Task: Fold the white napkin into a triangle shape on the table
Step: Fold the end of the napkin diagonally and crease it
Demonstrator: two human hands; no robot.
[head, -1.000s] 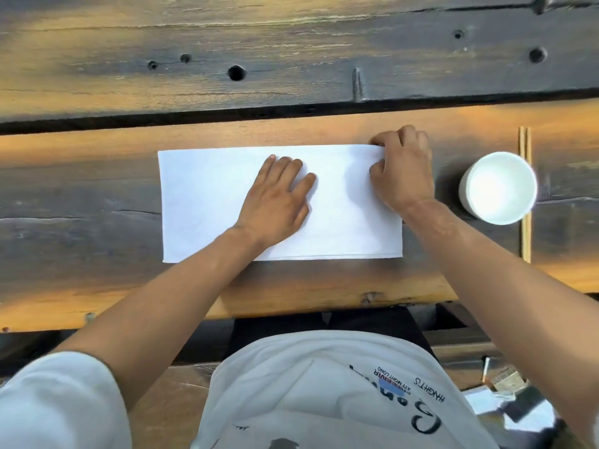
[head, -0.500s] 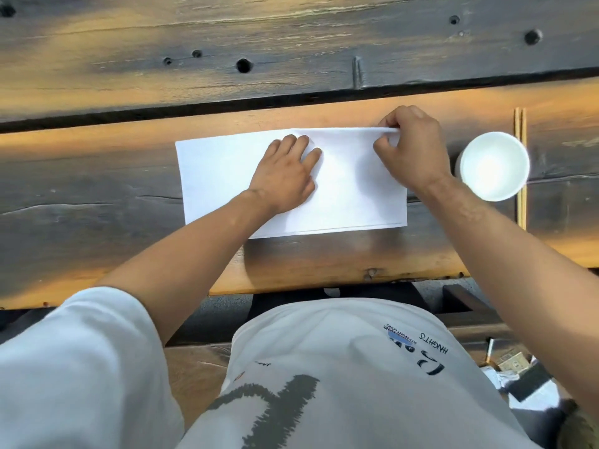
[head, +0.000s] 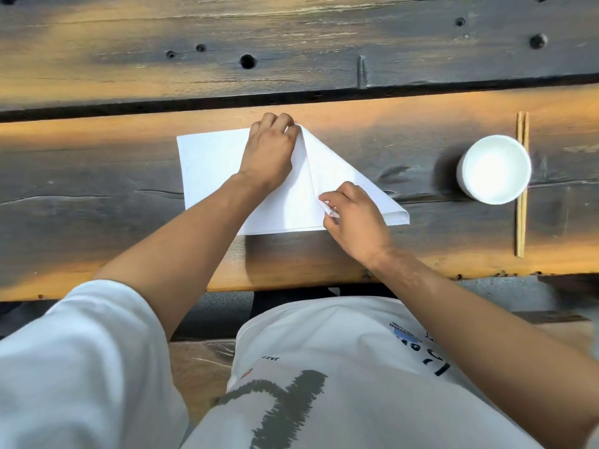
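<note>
One diagonal fold is in hand, as I read it: the napkin [head: 223,170] lies flat on the desk [head: 97,196] in front of me, and its right part is turned down over itself into a sloping flap. Nearest me, my right hand [head: 353,222] has its grip clamped on the flap's loose corner, thumb and forefinger pinched together on the paper just above the napkin's near edge. Beyond it, my left hand [head: 270,150] presses down at the top of the slope, fingertips curled at the far edge where the fold's peak sits; I cannot tell whether that grip pinches the paper or only pins it. Next, I judge, the corner must be lined up with the near edge and the crease pressed flat, then the left part folded likewise. Off to the right, well apart, stand a cup [head: 494,170] and chopsticks [head: 521,196].
</note>
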